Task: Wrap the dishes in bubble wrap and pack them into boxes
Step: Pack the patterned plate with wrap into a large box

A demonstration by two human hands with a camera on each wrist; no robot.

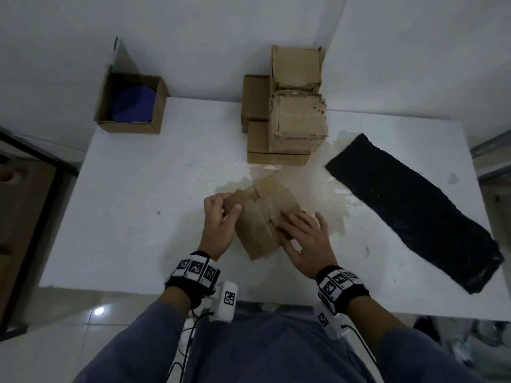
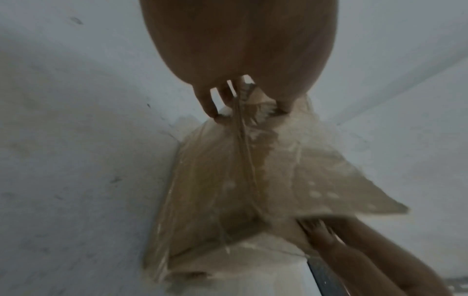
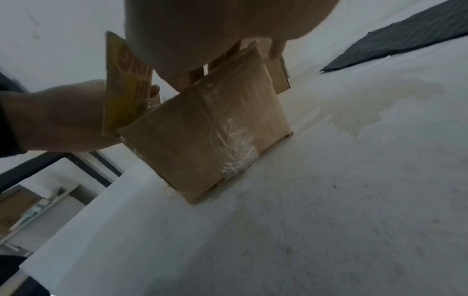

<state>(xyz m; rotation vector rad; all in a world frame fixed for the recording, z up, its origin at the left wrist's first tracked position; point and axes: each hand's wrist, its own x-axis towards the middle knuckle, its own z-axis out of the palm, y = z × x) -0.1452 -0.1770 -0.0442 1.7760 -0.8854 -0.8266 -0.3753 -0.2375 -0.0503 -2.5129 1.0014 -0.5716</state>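
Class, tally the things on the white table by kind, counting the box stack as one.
Single cardboard boxes: 2 (open box, held box)
Box stack: 1
Black mat: 1
Blue item: 1
Total: 5

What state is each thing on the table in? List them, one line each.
Small box: on the table, flaps partly closed, taped sides.
Left flap: raised, pinched by the left hand.
Right hand: fingers flat on the box's right flap.
Open box: upright at the far left corner, a blue dish inside.
Stacked boxes: closed, piled at the far edge.
Black cloth: spread flat.
Table: stained around the small box.
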